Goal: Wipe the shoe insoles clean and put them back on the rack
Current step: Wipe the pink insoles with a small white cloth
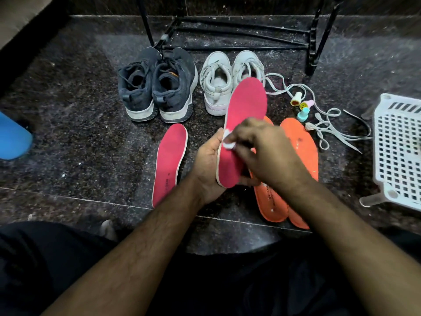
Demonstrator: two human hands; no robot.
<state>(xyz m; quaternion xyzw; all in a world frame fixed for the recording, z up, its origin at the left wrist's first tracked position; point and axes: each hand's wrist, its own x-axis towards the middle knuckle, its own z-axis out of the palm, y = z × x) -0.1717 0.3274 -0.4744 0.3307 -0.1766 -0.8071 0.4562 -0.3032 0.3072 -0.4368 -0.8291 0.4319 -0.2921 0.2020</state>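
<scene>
Held up over dark speckled floor [75, 124], centre frame: pink insole [245, 115], toe end pointing away toward the shoes, heel end down in the palm. Top face bright pink-red, thin pale edge running along the left side, surface matte, no visible print on this one. Left hand [208, 165] cupped under the heel end, fingers wrapped behind, thumb along the left edge. Right hand [266, 151] curled over the middle of it, fingertips pinching a small white wipe [228, 142] pressed against the pink face near the left edge. Second pink insole [169, 163] flat on the floor just left of the left hand, same pale rim, small dark print near the heel. Two orange insoles [300, 147] flat on the floor under and right of the right hand, overlapping, speckled with white flecks, print near the heel. Beyond: dark sneakers [157, 85] and white sneakers [218, 83] side by side, heels toward camera, black metal rack [313, 42] behind them with bare bottom rails. Loose white laces [328, 124] and three small coloured stampers [301, 106] right of the held insole. White plastic basket [398, 151] tipped at far right; blue object [13, 137] at left edge.
</scene>
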